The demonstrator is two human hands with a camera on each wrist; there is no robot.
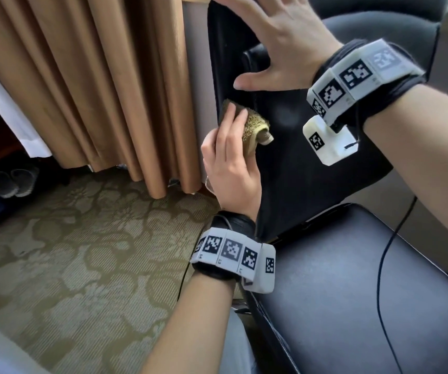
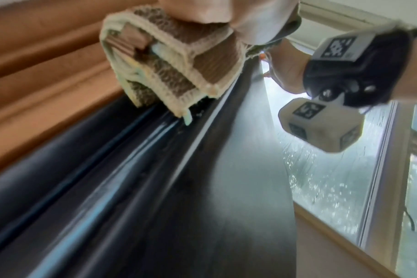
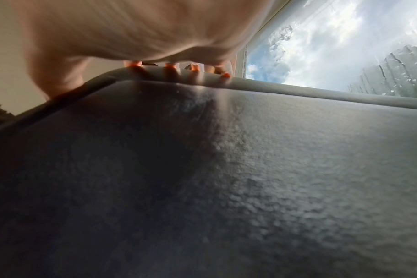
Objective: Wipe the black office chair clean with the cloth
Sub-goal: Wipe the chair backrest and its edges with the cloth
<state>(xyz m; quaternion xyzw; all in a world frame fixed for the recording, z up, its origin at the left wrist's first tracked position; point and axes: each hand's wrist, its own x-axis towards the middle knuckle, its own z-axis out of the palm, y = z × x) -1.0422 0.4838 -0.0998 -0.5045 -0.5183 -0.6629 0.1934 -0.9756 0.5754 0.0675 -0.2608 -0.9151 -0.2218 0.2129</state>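
Beside the tan curtain (image 1: 82, 76), your left hand (image 1: 231, 163) grips the folded cloth (image 1: 252, 128), pressed against the black office chair (image 1: 298, 163) backrest's left edge to wipe it; your right hand (image 1: 279, 41), fingers spread flat, braces the backrest top, probably steadying it.

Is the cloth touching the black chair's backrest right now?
Touching. The left wrist view shows the folded cloth, gripped by the left hand, pressed onto the chair edge with no gap.

Bright window (image 2: 333, 169) daylight; wrist views blurry, distorted.
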